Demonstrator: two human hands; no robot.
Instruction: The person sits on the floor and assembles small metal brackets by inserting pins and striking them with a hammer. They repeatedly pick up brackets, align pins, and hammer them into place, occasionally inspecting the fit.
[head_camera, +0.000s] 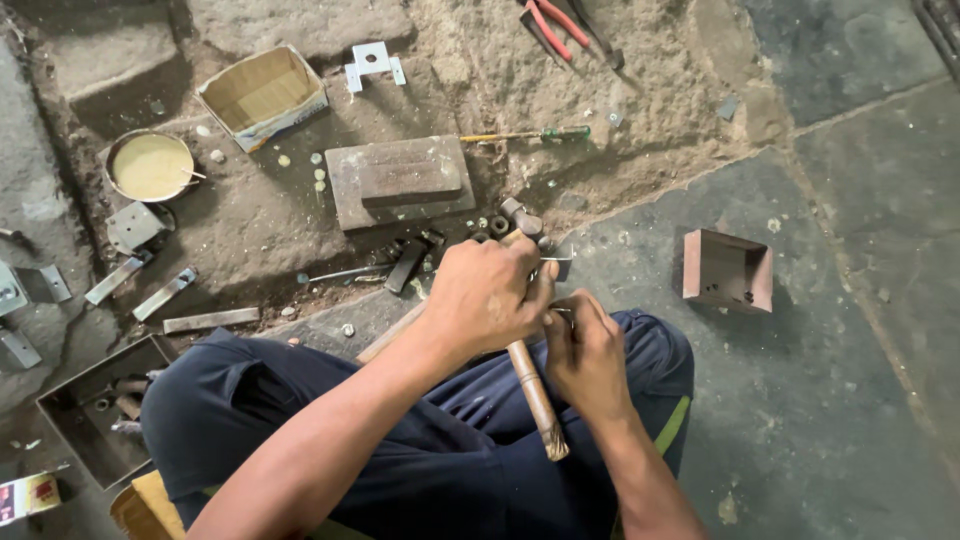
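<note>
1. Left hand (487, 295): closed around the wooden-handled hammer (528, 370), high on the handle just below the metal head. The head lies just beyond the knuckles, and the handle's free end slants back over the person's lap.
2. Right hand (585, 355): fingers drawn together, pinching a small metal piece (560, 312) against the left hand's fingertips. The piece is mostly hidden; its shape cannot be told.
3. Both hands meet above the crossed legs in dark blue trousers (440, 450), near the seated person's knees on the stone floor (850, 300).
4. Landmark: the flat steel block (400, 180), which lies on the floor just beyond the hammer head. All following places are relative to it.
5. Just in front of the steel block, between it and the hands: small dark nuts and short metal offcuts (415, 258).
6. Right of the steel block: a screwdriver (525, 134) with a green handle, lying level with the block's far edge.
7. Far right beyond the steel block: red-handled pliers (555, 25).
8. Beyond the steel block: a small pale metal bracket (372, 65); beyond it to the left, an open cardboard box (262, 95).
9. Left of the steel block: a round tin of yellowish paste (150, 165).
10. Left and nearer than the steel block: flat metal strips (165, 295), and an open metal tray (95, 405) beside the person's knee.
11. Well to the right of the steel block: a folded brown sheet-metal box (728, 270), standing apart from the hands.
</note>
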